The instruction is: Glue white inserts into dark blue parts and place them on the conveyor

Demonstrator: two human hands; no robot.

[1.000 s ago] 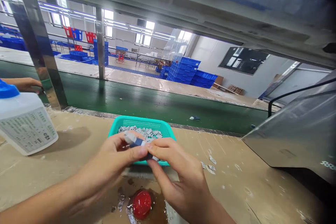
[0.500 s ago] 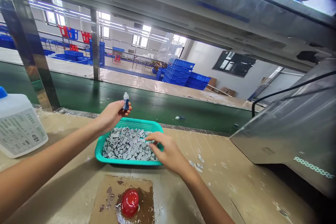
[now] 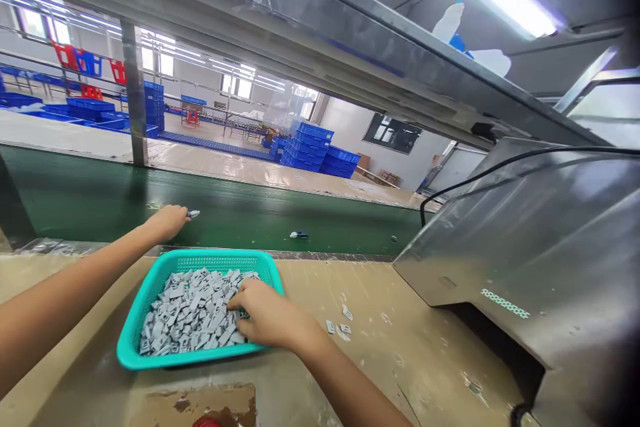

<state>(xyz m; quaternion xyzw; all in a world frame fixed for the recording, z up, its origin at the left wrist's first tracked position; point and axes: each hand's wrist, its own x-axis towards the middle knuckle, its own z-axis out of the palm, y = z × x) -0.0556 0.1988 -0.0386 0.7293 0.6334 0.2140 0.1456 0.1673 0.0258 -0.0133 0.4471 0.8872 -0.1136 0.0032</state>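
Note:
My left hand point(image 3: 167, 222) is over the green conveyor belt point(image 3: 240, 203), fingers closed on a small dark blue part with a whitish tip point(image 3: 193, 213). The part lies nearly sideways, low over or on the belt; I cannot tell which. My right hand point(image 3: 267, 312) reaches into the right side of a teal plastic basket point(image 3: 200, 359). Its thumb and fingers are apart, touching the heap of small grey plastic pieces point(image 3: 193, 310); nothing shows between them. A similar dark blue part with a white end point(image 3: 299, 235) lies farther right on the belt.
Several loose grey pieces point(image 3: 345, 329) lie on the brown tabletop right of the basket. A wet cardboard piece point(image 3: 235, 400) with a red object point(image 3: 207, 421) is at the bottom edge. A metal housing point(image 3: 500, 247) with a black cable stands at right. A metal post point(image 3: 134, 93) rises behind the belt.
My left hand has gone down to the belt, and the part in it has tipped from upright to sideways. My right hand remains at the grey pieces. The view has swung right and up.

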